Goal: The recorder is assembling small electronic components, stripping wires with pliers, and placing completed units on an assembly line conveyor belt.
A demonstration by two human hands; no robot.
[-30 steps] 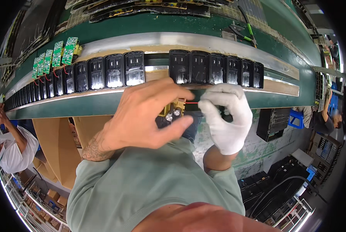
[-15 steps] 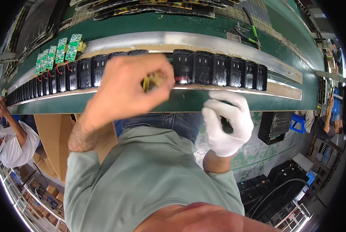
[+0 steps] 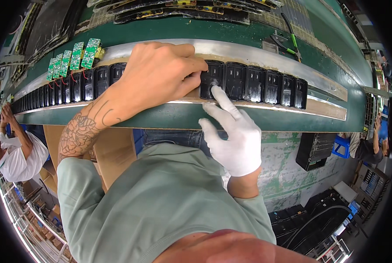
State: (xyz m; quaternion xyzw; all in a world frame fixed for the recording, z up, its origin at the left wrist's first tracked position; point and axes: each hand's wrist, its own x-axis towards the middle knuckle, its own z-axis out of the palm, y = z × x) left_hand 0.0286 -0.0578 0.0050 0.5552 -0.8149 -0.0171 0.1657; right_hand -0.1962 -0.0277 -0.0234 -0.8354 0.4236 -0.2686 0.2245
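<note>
Across the middle of the green bench point(image 3: 288, 120), bare left hand point(image 3: 163, 72) bent over a long row of black shells point(image 3: 255, 83), with tattooed forearm slanting up from the near left. Fingers curled tightly inward, tips at the left edge of one black shell point(image 3: 211, 70); impossible to tell whether anything sits inside that curl. Just right of those fingertips, in line with the row, that same shell, lying flat with its hollow side up. From the near side, right hand point(image 3: 236, 140) in a white glove, forefinger stretched over the near part of the shell, seemingly touching its inner face. Otherwise loosely spread, thumb well apart from the fingers, with nothing gripped.

To the right of that shell, five more of the same kind, side by side. To the left, partly hidden behind wrist and hand, many more, trailing off toward the far left. Leaning at their far edge, five green circuit boards point(image 3: 90, 52) with red wires point(image 3: 73, 78) running down toward the shells. Beyond the row, a pale metal strip point(image 3: 244, 53); farther right, a hand tool point(image 3: 295, 42) with green on its handle. At far centre, stacked dark panels point(image 3: 182, 17).

Near left, brown cardboard point(image 3: 117, 151) and a co-worker in white point(image 3: 27, 153). On the right, below bench level, a blue stool point(image 3: 342, 147).
</note>
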